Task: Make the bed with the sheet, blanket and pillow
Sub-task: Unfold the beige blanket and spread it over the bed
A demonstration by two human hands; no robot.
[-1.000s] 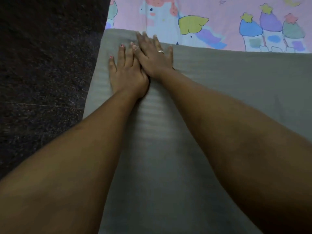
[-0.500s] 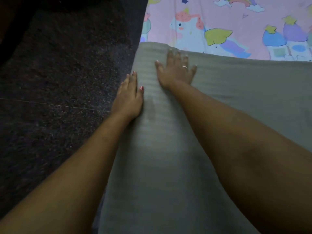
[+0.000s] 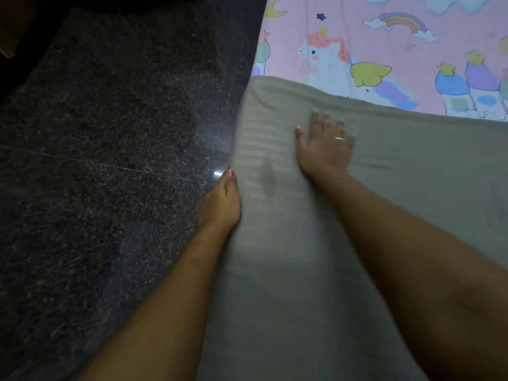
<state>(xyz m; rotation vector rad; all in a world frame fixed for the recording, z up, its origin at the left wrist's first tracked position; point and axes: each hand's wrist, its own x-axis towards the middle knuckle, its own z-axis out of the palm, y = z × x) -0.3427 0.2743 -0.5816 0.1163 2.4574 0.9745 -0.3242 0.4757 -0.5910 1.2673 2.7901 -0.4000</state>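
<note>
- My right hand [image 3: 324, 149] lies flat on the grey blanket [image 3: 316, 270], fingers straight and spread, gripping nothing.
- My left hand [image 3: 221, 204] is at the blanket's side edge; I think its fingers curl under, but they are hidden.
- To do this well, I should push slowly out from my fingertips.
- Past my right fingertips is the blanket's top edge, then the pink sheet [image 3: 384, 45].
- Left of my left fingers is dark floor [image 3: 110, 133], with room to step.

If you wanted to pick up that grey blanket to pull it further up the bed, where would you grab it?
Probably the top left corner of the grey blanket, near the folded top edge lying across the pink sheet. Come from the floor side: that edge hangs free there, where the left hand already rests, so fingers can slip under it. The right hand presses flat mid-cloth, offering nothing to pinch.
</note>
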